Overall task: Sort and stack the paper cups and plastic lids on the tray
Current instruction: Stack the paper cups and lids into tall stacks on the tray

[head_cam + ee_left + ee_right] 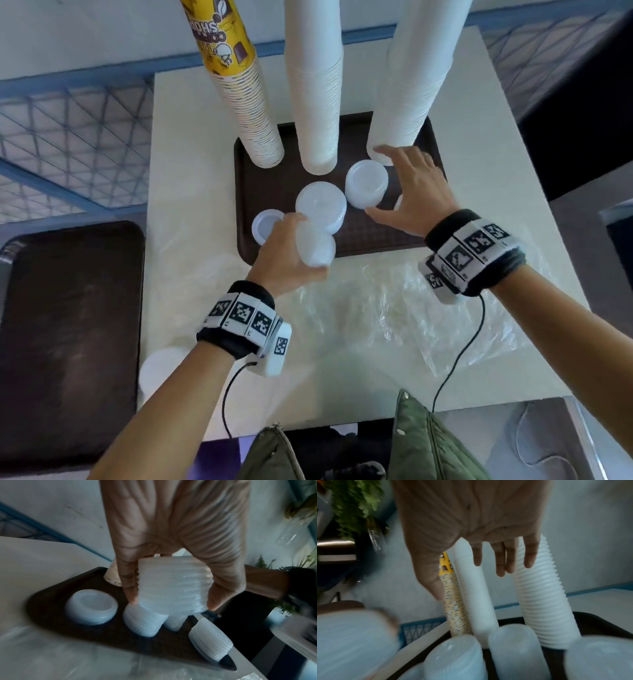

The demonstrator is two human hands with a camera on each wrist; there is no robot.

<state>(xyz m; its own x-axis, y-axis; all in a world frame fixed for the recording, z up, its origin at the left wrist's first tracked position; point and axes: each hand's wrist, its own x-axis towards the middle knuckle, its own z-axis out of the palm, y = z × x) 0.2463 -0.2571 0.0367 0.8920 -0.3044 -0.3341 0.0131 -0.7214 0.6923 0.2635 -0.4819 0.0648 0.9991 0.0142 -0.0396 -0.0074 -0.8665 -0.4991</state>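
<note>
On yellow cup stack, "COFFEE SHOP".

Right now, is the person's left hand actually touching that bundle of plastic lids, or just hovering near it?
Touching. The left wrist view shows the left hand gripping the stack of lids, a finger pressed on one side and the thumb on the other, lifted above the tray.

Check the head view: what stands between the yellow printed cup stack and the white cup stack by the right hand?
A second tall white cup stack stands between the yellow printed cup stack and the white cup stack near the right hand; the right wrist view confirms.
</note>
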